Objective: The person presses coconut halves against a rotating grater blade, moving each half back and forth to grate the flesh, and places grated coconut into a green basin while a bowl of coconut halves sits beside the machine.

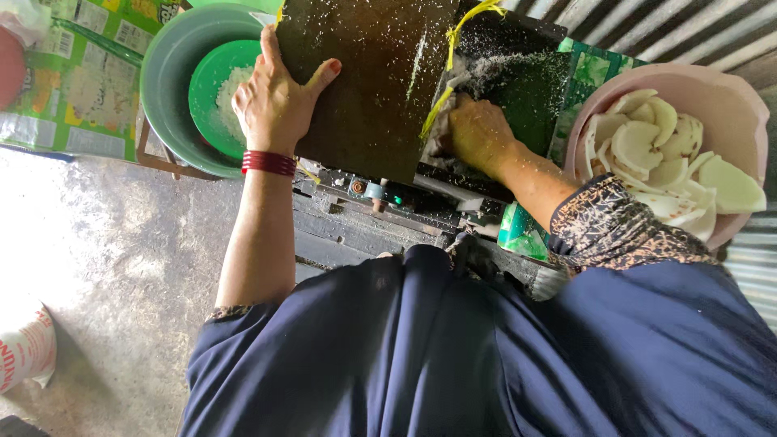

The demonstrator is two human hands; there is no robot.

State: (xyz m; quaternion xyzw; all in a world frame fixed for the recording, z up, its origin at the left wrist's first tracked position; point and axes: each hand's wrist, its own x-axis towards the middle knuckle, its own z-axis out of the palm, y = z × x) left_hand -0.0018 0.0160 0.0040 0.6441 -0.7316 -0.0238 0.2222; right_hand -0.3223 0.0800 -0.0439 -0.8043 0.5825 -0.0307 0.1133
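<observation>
My left hand [275, 97], with red bangles on the wrist, rests flat on the left edge of a dark machine cover [368, 81] speckled with white shreds. My right hand [477, 133] presses a white coconut piece [443, 133] into the opening of the grating machine, fingers closed on it. White gratings [502, 65] lie scattered around the opening. A pink bowl [732, 105] at the right holds several white coconut pieces [664, 154]. A green bowl [209, 81] with white gratings sits inside a larger grey-green basin [162, 89] at the left.
A printed sack [73, 81] lies at the upper left over a concrete floor [113, 267]. A white bag [28, 348] sits at the lower left. Corrugated metal sheeting [688, 32] runs along the right. The machine's metal frame [364, 214] stands against my dark blue clothing.
</observation>
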